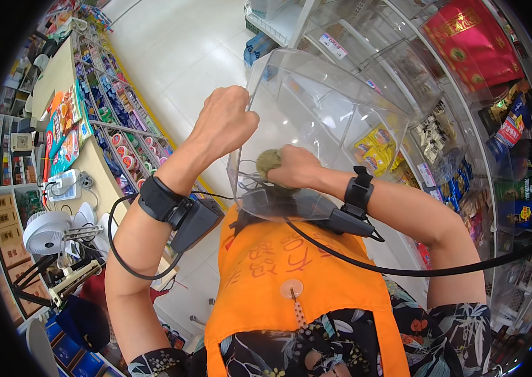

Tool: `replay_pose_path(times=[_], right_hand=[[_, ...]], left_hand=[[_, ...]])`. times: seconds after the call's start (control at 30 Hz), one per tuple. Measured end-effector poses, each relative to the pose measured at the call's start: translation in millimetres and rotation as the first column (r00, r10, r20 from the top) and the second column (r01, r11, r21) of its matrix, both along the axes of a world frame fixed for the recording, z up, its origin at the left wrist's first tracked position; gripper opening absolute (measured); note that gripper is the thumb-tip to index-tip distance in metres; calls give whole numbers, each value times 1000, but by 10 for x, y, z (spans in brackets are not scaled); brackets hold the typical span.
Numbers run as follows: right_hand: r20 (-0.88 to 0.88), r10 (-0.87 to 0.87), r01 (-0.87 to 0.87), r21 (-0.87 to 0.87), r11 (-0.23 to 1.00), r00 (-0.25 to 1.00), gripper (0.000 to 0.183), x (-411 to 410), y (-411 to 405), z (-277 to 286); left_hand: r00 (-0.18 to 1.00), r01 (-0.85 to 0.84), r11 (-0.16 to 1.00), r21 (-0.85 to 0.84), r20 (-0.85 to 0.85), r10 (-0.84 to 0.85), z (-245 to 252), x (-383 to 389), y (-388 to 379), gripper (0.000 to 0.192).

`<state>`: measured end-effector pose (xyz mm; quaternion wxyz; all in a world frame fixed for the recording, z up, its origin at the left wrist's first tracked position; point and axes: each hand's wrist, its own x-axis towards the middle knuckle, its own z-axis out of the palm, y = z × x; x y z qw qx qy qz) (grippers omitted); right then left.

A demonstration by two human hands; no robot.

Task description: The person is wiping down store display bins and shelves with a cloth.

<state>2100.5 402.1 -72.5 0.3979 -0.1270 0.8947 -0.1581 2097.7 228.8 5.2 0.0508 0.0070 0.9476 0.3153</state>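
Note:
A clear plastic bin (322, 89) is held up in front of my chest, tilted, with its inner walls visible. My left hand (229, 115) is closed on the bin's left edge, thumb toward me. Within the bin's outline my right hand (298, 166) grips a fuzzy olive-green cloth (268, 162), bunched up near the lower wall. Most of the cloth's far side and the fingertips behind it are hidden. Below the bin hangs my orange apron (284, 264), which bears writing.
To the right, shelves carry clear bins, yellow snack packets (375, 143) and a red bag (475, 47). A counter (101, 160) with a white fan (48, 232) and racks of small packages stands left. A black cable (416, 272) crosses from my right; black devices are strapped to both wrists.

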Motion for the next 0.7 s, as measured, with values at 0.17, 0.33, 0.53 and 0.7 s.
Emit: replay_pose_path(times=[0.17,0.33,0.53,0.7], right_hand=[[48,69,-66,-60,996,996,45,-7,-243,70],[132,99,-65,-242,968,986,44,-71,-422,157],[324,-46,222,-534,816,945,40,-66,-423,3],[524,-117,460,-594,660,844,45,12,-438,-108]], left_hand=[[1000,-9,1000,14,16,9,-50,-3,-43,18],[999,-37,998,48,34,35,-75,-4,-43,18],[998,-43,996,76,44,40,-94,-9,-71,20],[998,-63,991,117,-20,65,-106,-8,-119,26]])
